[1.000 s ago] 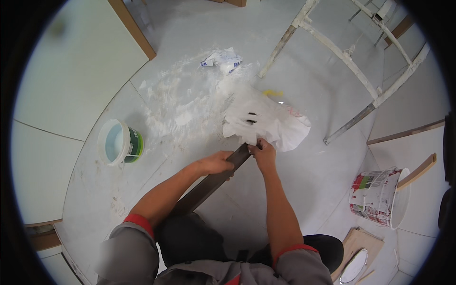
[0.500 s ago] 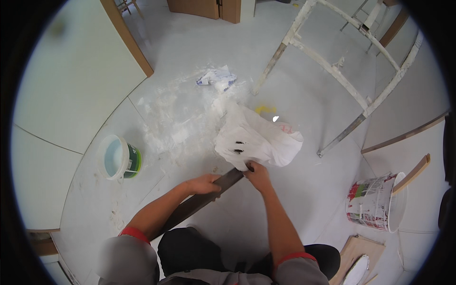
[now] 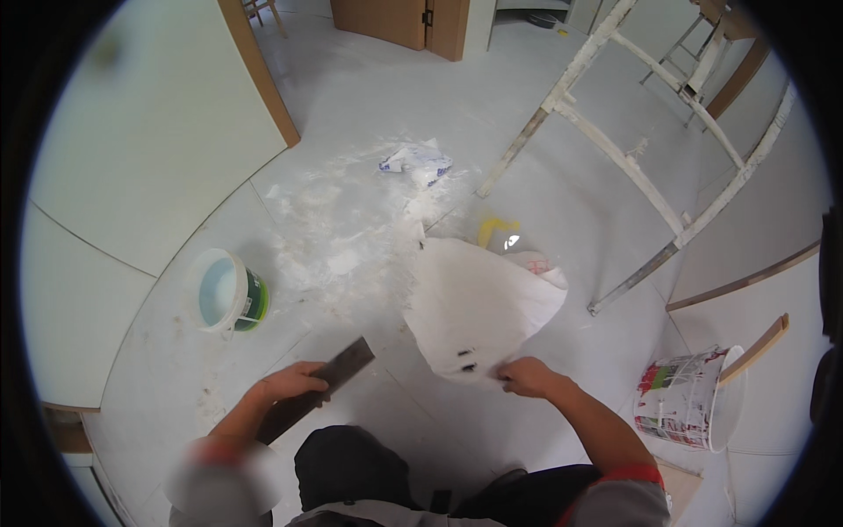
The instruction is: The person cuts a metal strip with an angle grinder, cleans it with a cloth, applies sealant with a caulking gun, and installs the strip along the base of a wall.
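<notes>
In my left hand is a long dark, flat strip, angled from the lower left toward the middle of the floor. My right hand pinches the lower edge of a white sack, which has small dark marks near that edge and red printing at its far side. The sack lies spread on the pale floor, beside a white powdery patch. The strip's far end is apart from the sack.
A water bucket stands left, a stained bucket with a wooden stick at lower right, beside a panel. A stained ladder stands upper right; crumpled wrapping lies ahead. Wooden door at back.
The strip has moved down and left with my left hand, away from the sack. My right hand has let go of the strip and pulled the sack's edge down and right, spreading it out.
</notes>
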A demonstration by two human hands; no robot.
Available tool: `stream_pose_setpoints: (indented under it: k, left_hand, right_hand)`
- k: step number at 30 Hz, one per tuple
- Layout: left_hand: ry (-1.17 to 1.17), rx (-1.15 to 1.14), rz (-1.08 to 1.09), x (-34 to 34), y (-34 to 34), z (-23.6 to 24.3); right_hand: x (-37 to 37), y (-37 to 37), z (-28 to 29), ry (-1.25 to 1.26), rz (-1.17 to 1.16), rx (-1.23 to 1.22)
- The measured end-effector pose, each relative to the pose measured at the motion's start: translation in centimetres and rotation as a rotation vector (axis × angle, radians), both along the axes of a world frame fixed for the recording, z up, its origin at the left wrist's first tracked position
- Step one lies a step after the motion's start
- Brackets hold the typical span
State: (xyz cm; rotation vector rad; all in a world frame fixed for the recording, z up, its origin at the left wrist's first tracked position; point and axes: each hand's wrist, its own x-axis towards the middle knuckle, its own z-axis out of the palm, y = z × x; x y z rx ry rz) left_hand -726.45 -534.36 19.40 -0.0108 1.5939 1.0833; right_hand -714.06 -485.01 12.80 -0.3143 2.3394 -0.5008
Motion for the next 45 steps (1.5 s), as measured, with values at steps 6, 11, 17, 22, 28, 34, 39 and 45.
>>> stream_pose_setpoints:
  k: [6, 11, 17, 22, 28, 34, 39, 45]
  left_hand:
    - [0.085, 0.034, 0.205, -1.6, 0.4, 3.2]
    - [0.142, 0.062, 0.142, -2.4, 3.4, 4.2]
    - [0.216, 0.126, 0.129, -4.1, 7.8, 8.0]
    - [0.072, 0.219, 0.190, -6.8, 9.8, 8.7]
    - [-0.071, 0.213, 0.252, -8.6, 13.6, 11.3]
    - [-0.143, 0.073, 0.110, -9.5, 16.3, 18.5]
    - [-0.266, 0.029, -0.072, -5.2, 14.1, 25.6]
    - [-0.211, -0.050, -0.217, 1.0, 9.2, 41.1]
  right_hand:
    - [4.0, 2.5, -1.3, -0.228, 0.225, 0.108]
    - [6.4, 5.6, -0.6, -0.320, 0.189, 0.261]
    - [4.8, 0.9, 11.7, 0.240, 0.009, 0.313]
    - [7.2, -7.7, 18.2, 0.547, -0.129, -0.102]
    - [9.4, -7.9, 20.6, 0.355, -0.064, -0.151]
    - [12.9, -10.7, 22.1, 0.101, -0.223, -0.189]
    - [16.0, -13.4, 21.3, 0.067, -0.306, -0.179]
    - [22.3, -17.0, 20.5, 0.218, -0.828, -0.134]
